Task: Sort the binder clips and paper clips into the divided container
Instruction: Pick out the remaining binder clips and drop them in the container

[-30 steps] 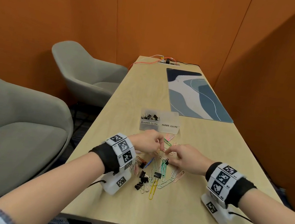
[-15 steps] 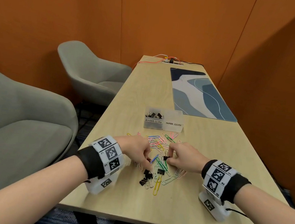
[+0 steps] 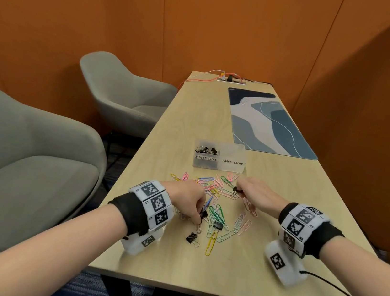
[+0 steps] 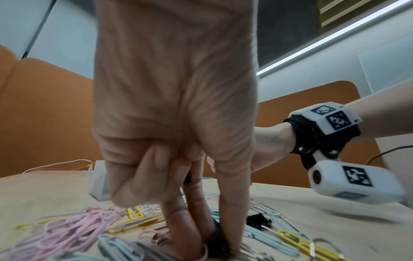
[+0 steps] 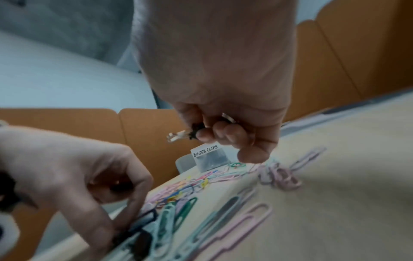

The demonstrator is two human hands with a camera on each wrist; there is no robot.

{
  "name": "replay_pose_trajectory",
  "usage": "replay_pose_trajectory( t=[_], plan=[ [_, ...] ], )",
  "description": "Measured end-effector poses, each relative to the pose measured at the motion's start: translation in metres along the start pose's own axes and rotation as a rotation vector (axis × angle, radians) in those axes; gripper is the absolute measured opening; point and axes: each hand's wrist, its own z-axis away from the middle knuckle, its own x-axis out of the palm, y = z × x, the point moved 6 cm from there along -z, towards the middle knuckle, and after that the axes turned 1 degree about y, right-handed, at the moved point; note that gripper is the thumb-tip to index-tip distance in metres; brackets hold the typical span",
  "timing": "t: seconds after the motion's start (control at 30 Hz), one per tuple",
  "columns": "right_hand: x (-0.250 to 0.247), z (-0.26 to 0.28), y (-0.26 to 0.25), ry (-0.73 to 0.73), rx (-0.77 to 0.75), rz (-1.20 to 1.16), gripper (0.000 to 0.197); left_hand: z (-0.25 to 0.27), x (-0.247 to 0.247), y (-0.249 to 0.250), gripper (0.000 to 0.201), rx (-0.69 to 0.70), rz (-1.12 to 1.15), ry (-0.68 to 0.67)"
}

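Both hands have parted since a second ago, when they met over the middle of the pile. Now the right hand [image 3: 256,197] is up off the table [image 3: 271,271], out toward one o'clock of the scatter, pinching a small black binder clip [image 3: 235,190] between thumb and fingertips; the right wrist view shows its silver wire handle poking out to the side, fingers curled round the black body [image 5: 195,131]. The left hand [image 3: 187,200] has dropped back toward seven o'clock of the pile, fingertips pressed down onto another black binder clip [image 3: 202,216] lying among the paper clips; thumb and index finger close on it [image 4: 218,244], the other fingers tucked into the palm.

Coloured paper clips [image 3: 217,201] lie loose across the wood between the two wrists: pink, green, yellow, blue, mint. One more black binder clip [image 3: 192,237] sits alone at six o'clock of the heap, just beside a long yellow paper clip [image 3: 211,243]; another [image 3: 218,225] lies among the green ones.

At twelve o'clock beyond the pile stands the clear divided container [image 3: 220,156]. Its left compartment, labelled BINDER CLIPS, holds a heap of black clips [image 3: 205,149]; what is in the right one, labelled PAPER CLIPS, I cannot tell. Past it, a blue patterned desk mat [image 3: 267,123]. Two grey armchairs [image 3: 24,161] stand off at nine o'clock.
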Motion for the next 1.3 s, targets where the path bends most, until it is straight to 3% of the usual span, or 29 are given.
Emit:
replay_pose_trajectory(
  t=[0.13, 0.3, 0.37, 0.5, 0.6, 0.8, 0.9, 1.0, 1.13, 1.3],
  plan=[
    [0.016, -0.001, 0.003, -0.1, 0.154, -0.475, 0.037, 0.0, 0.0, 0.0, 0.023, 0.019, 0.035, 0.016],
    [0.026, -0.002, 0.003, -0.166, 0.232, -0.868, 0.019, 0.001, -0.006, -0.003, 0.012, 0.065, 0.164, 0.083],
    [0.026, -0.002, 0.002, -0.169, 0.236, -0.96, 0.013, 0.001, -0.009, -0.008, 0.018, 0.055, 0.229, 0.099],
    [0.031, -0.003, 0.005, -0.169, 0.272, -1.062, 0.009, 0.003, -0.015, -0.017, 0.01, 0.012, 0.357, 0.149],
    [0.034, -0.004, 0.004, -0.163, 0.296, -1.099, 0.01, 0.003, -0.017, -0.023, 0.023, -0.04, 0.365, 0.166],
    [0.047, -0.004, 0.0, -0.289, 0.327, -0.81, 0.016, 0.002, -0.015, -0.023, 0.029, -0.14, 0.391, 0.104],
    [0.051, 0.002, -0.014, -0.278, 0.114, -0.382, 0.011, 0.002, -0.015, -0.025, 0.024, -0.164, 0.335, 0.124],
    [0.051, 0.007, -0.031, -0.165, -0.162, 0.021, 0.012, 0.001, -0.012, -0.026, 0.018, -0.133, 0.263, 0.134],
    [0.052, 0.009, -0.042, -0.073, -0.291, 0.27, 0.019, 0.001, -0.006, -0.022, 0.027, -0.102, 0.131, 0.127],
    [0.052, 0.007, -0.042, -0.055, -0.323, 0.361, 0.02, 0.002, -0.007, -0.02, 0.031, -0.068, 0.04, 0.204]
  ],
)
